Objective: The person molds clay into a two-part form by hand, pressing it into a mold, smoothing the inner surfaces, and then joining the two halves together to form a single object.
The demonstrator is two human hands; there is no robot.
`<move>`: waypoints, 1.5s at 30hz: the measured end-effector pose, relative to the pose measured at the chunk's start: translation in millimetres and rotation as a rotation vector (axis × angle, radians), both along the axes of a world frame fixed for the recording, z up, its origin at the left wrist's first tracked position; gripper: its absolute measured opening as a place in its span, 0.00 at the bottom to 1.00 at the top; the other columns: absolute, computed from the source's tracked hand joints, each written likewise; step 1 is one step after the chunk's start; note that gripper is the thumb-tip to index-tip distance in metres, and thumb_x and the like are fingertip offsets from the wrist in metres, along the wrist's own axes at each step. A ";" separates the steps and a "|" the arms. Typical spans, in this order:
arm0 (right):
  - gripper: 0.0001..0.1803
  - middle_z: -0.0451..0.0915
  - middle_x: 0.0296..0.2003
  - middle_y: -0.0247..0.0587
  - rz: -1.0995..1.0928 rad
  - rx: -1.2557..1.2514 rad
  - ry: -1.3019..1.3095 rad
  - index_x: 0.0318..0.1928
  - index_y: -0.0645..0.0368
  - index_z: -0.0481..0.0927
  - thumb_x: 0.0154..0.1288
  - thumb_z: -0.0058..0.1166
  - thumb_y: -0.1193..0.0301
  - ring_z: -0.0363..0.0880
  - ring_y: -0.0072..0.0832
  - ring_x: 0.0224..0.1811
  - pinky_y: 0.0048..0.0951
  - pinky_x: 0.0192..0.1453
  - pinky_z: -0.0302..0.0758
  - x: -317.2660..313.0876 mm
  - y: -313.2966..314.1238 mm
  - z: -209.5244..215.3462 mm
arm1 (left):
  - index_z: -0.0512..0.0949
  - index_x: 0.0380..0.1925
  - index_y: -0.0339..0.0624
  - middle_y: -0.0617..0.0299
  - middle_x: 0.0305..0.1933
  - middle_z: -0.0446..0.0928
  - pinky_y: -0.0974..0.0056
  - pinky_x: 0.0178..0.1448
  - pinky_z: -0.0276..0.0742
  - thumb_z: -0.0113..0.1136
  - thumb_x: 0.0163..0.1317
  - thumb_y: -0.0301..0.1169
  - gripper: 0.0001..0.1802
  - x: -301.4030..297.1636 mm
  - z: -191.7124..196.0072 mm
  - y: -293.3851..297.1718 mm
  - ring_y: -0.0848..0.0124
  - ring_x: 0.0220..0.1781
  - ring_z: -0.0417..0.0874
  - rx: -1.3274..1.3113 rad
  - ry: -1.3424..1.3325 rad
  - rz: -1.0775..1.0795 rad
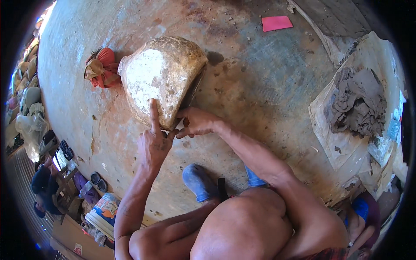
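Observation:
A large rounded mould-like block (162,78), pale and crusted with dried clay, rests on a big round reddish-brown curved surface (242,86). My left hand (155,141) touches its near edge, the index finger stretched up along its white face. My right hand (197,122) presses at the block's lower right corner, fingers curled against the edge. Neither hand holds a loose thing. My knees and a blue shoe (198,182) show below.
A bundle of red and tan cloth (100,68) lies left of the block. A pink card (277,23) lies at the top. A heap of grey wet clay (359,102) sits on pale sheeting at right. Buckets, sandals and sacks stand far left.

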State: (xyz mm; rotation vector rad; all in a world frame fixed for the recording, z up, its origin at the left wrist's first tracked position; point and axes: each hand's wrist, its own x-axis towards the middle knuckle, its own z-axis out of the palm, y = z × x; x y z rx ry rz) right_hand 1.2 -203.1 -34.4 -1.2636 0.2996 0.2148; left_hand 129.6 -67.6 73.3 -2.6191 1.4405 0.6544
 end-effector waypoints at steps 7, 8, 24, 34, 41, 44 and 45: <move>0.28 0.84 0.22 0.40 0.133 -0.247 0.074 0.49 0.61 0.87 0.50 0.78 0.59 0.83 0.31 0.24 0.38 0.29 0.80 13.3 2.1 -0.8 | 0.34 0.85 0.47 0.42 0.23 0.84 0.44 0.29 0.79 0.78 0.59 0.41 0.69 4.0 -3.7 7.8 0.40 0.26 0.87 -0.068 0.038 -0.026; 0.28 0.85 0.23 0.41 0.151 -0.264 0.078 0.49 0.61 0.87 0.50 0.78 0.59 0.84 0.33 0.25 0.39 0.31 0.81 12.6 1.7 0.7 | 0.33 0.85 0.47 0.42 0.24 0.84 0.44 0.29 0.79 0.78 0.58 0.41 0.69 4.9 -4.2 9.9 0.41 0.26 0.87 -0.090 0.064 -0.028; 0.34 0.81 0.23 0.35 0.121 -0.087 0.091 0.55 0.58 0.85 0.50 0.81 0.56 0.79 0.23 0.21 0.29 0.24 0.73 1.8 -3.3 6.3 | 0.34 0.85 0.51 0.41 0.26 0.85 0.43 0.31 0.81 0.78 0.59 0.42 0.68 2.5 -10.4 6.8 0.40 0.29 0.88 -0.138 0.062 -0.023; 0.39 0.86 0.26 0.41 -0.012 -0.116 0.063 0.65 0.58 0.80 0.55 0.79 0.59 0.81 0.29 0.23 0.34 0.29 0.79 -28.4 -7.6 27.1 | 0.37 0.86 0.51 0.48 0.24 0.85 0.50 0.32 0.82 0.83 0.52 0.42 0.72 16.4 3.6 3.6 0.50 0.26 0.88 -0.085 0.179 -0.067; 0.40 0.86 0.43 0.47 -0.621 -0.769 -0.416 0.70 0.61 0.76 0.62 0.75 0.56 0.87 0.35 0.41 0.33 0.44 0.83 -93.5 0.1 95.3 | 0.72 0.72 0.47 0.66 0.28 0.78 0.70 0.27 0.70 0.54 0.82 0.47 0.26 -8.5 64.1 -23.9 0.78 0.24 0.74 -0.289 0.971 0.503; 0.33 0.82 0.53 0.52 -0.568 -0.878 -0.515 0.66 0.66 0.78 0.66 0.71 0.61 0.83 0.48 0.56 0.42 0.58 0.82 -81.4 8.2 128.7 | 0.76 0.66 0.45 0.64 0.31 0.79 0.69 0.27 0.70 0.47 0.85 0.46 0.22 -41.8 74.7 -46.2 0.78 0.24 0.74 -0.384 0.985 0.558; 0.33 0.82 0.53 0.52 -0.569 -0.892 -0.553 0.66 0.66 0.78 0.66 0.71 0.61 0.83 0.48 0.56 0.42 0.58 0.82 -78.4 7.6 131.7 | 0.76 0.64 0.44 0.63 0.33 0.80 0.69 0.26 0.70 0.46 0.85 0.47 0.22 -48.2 72.9 -48.0 0.77 0.24 0.74 -0.443 0.912 0.507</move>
